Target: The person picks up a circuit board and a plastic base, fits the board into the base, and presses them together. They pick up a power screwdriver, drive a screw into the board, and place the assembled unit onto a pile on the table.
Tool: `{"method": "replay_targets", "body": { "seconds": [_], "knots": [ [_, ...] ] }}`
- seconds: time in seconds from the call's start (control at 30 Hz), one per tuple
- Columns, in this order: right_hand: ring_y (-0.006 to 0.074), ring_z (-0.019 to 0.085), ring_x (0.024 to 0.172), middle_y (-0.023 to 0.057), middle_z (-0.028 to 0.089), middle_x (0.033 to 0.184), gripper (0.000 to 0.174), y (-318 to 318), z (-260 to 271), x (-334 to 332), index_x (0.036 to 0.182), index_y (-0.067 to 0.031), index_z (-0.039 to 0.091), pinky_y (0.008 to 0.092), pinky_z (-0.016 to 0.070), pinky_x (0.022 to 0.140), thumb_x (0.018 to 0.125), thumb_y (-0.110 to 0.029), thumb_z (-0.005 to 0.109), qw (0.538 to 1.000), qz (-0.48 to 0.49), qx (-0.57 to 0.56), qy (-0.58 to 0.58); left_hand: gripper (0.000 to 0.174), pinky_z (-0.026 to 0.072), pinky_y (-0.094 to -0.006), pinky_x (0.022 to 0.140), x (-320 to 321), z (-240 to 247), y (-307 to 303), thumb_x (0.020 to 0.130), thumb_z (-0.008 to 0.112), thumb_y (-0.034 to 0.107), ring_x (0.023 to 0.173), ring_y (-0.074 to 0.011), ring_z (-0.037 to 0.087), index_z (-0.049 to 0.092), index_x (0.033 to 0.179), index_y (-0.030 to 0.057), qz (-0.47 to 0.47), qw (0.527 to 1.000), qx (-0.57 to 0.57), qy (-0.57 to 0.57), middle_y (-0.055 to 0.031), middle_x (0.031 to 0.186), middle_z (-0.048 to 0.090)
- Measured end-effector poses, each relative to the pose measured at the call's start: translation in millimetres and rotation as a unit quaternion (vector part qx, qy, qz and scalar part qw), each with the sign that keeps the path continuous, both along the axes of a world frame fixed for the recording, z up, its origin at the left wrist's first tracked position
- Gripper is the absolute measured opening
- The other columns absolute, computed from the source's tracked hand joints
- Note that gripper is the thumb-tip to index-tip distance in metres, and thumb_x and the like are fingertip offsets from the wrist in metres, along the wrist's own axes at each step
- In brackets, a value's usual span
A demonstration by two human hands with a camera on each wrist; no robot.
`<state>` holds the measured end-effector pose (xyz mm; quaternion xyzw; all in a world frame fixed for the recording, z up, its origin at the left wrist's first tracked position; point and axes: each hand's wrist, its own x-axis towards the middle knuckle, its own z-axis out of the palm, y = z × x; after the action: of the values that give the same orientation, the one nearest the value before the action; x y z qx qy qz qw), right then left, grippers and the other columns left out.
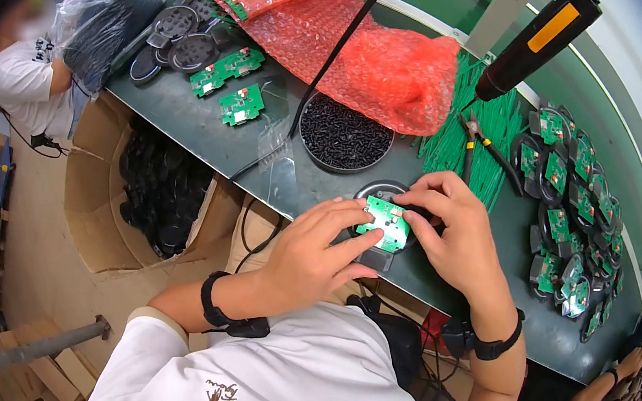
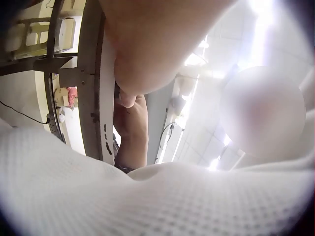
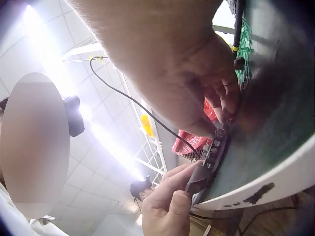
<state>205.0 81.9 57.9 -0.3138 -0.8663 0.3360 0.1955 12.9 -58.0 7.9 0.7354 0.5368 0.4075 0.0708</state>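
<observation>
Across worktop [image 1: 201,122], pinching blk. housing [image 1: 376,259] w/ L hand [image 1: 313,257] fingers, PCB [image 1: 390,220] edge w/ R hand [image 1: 459,240] fingers; prob. handling light, stiff, fragile; calling for edge grip.

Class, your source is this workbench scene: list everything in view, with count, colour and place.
Workbench: one, dark green, beneath the work
Circuit board: one, green, between the hands
Housing: one, black, under that board
Loose boards: about three, green, left of dish
Housings without boards: several, black, bench's left
Housings with boards: many, black and green, right
Dish of small parts: one, black contents, mid-bench
Bubble wrap: red, behind dish
Strips: many, green, right of dish
Cutters: one, black-yellow, on strips
Power driver: one, black-yellow, above cutters
Carton: one, brown, lower left
Bag: one, grey, upper left
Other people: at least two, both sides
Wristbands: two, black
Left hand, right hand: bare, at housing
</observation>
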Motion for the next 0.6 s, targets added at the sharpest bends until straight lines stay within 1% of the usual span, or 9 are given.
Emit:
{"method": "replay_targets", "body": {
  "seconds": [0.07, 0.13, 0.2, 0.23, 0.33, 0.4, 0.43, 0.5, 0.6],
  "knots": [
    [0.0307, 0.069, 0.097, 0.0124, 0.066, 0.107, 0.02, 0, -1, 1, 0.106, -0.0057, 0.078, 0.0406, 0.0555, 0.085, 0.086, -0.002, 0.077, 1.0, 0.01, 0.008, -0.003, 0.061, 0.0556, -0.0482, 0.098, -1, -1, -1, 0.065, 0.091, 0.025, 0.123, -0.0389, 0.065, 0.074, 0.121, 0.0067, -0.005, 1.0, -0.01, -0.015, -0.0137, 0.122, 0.066],
    [0.031, 0.069, 0.098, 0.0127, 0.066, 0.108, 0.019, 0, 1, 1, 0.105, -0.0057, 0.079, 0.0411, 0.0556, 0.085, 0.086, -0.002, 0.077, 1.0, 0.009, 0.007, -0.007, 0.061, 0.0558, -0.0482, 0.098, -1, 0, -1, 0.065, 0.091, 0.022, 0.123, -0.0387, 0.065, 0.074, 0.121, 0.0073, -0.01, 0.999, -0.02, -0.031, -0.0141, 0.123, 0.066],
    [0.0314, 0.069, 0.098, 0.013, 0.066, 0.108, 0.019, 0, 2, 1, 0.103, -0.0058, 0.079, 0.0416, 0.0557, 0.085, 0.085, -0.002, 0.078, 1.0, 0.009, 0.006, -0.012, 0.055, 0.0581, -0.0439, 0.095, -2, 4, 0, 0.067, 0.089, 0.016, 0.121, -0.0374, 0.065, 0.074, 0.118, 0.0028, -0.017, 0.999, -0.016, -0.023, -0.0138, 0.121, 0.066],
    [0.0318, 0.069, 0.098, 0.0133, 0.066, 0.109, 0.018, 0, 1, 1, 0.103, -0.0058, 0.079, 0.0417, 0.0557, 0.085, 0.085, -0.001, 0.078, 1.0, 0.01, 0.012, -0.017, 0.055, 0.0581, -0.0439, 0.095, -2, 4, -1, 0.067, 0.089, 0.016, 0.121, -0.0374, 0.065, 0.074, 0.118, 0.0028, -0.017, 0.999, -0.016, -0.022, -0.0138, 0.121, 0.066],
    [0.0327, 0.068, 0.098, 0.0137, 0.067, 0.11, 0.017, 0, 0, 1, 0.101, -0.0057, 0.079, 0.0421, 0.0556, 0.085, 0.084, -0.001, 0.078, 0.999, 0.012, 0.019, -0.024, 0.058, 0.0568, -0.0458, 0.097, -1, 6, -2, 0.065, 0.091, 0.02, 0.122, -0.0388, 0.066, 0.075, 0.119, 0.0067, -0.012, 0.998, -0.036, -0.047, -0.0163, 0.126, 0.066],
    [0.0331, 0.068, 0.098, 0.0139, 0.067, 0.111, 0.017, 0, 1, 2, 0.101, -0.0056, 0.079, 0.0423, 0.0556, 0.084, 0.084, -0.001, 0.078, 0.999, 0.013, 0.021, -0.028, 0.057, 0.057, -0.0447, 0.097, 0, 10, -4, 0.066, 0.09, 0.019, 0.122, -0.0395, 0.065, 0.075, 0.12, 0.006, 0.004, 0.997, -0.059, -0.05, -0.0194, 0.13, 0.065],
    [0.0333, 0.068, 0.098, 0.0139, 0.067, 0.111, 0.016, 1, 0, 3, 0.1, -0.0056, 0.079, 0.0425, 0.0555, 0.084, 0.084, -0.002, 0.078, 0.999, 0.017, 0.023, -0.028, 0.057, 0.057, -0.0447, 0.097, 0, 10, -4, 0.066, 0.09, 0.019, 0.122, -0.0395, 0.065, 0.075, 0.12, 0.006, 0.004, 0.997, -0.058, -0.05, -0.0194, 0.13, 0.065],
    [0.0335, 0.068, 0.097, 0.014, 0.067, 0.111, 0.016, 1, 1, 4, 0.1, -0.0057, 0.079, 0.0427, 0.0555, 0.084, 0.084, -0.002, 0.078, 0.999, 0.021, 0.027, -0.028, 0.052, 0.0572, -0.0434, 0.095, -2, 10, -3, 0.07, 0.089, 0.016, 0.12, -0.0383, 0.064, 0.074, 0.117, 0.0019, -0.015, 0.999, -0.04, -0.029, -0.0196, 0.13, 0.062],
    [0.0336, 0.068, 0.097, 0.014, 0.067, 0.112, 0.017, 1, 3, 4, 0.1, -0.0063, 0.08, 0.0428, 0.0554, 0.084, 0.084, -0.003, 0.079, 0.999, 0.022, 0.021, -0.039, 0.051, 0.0564, -0.044, 0.096, -5, 8, -2, 0.072, 0.089, 0.018, 0.12, -0.038, 0.065, 0.073, 0.118, 0.0019, -0.023, 0.999, -0.028, -0.01, -0.0199, 0.131, 0.061]
  ]
}}
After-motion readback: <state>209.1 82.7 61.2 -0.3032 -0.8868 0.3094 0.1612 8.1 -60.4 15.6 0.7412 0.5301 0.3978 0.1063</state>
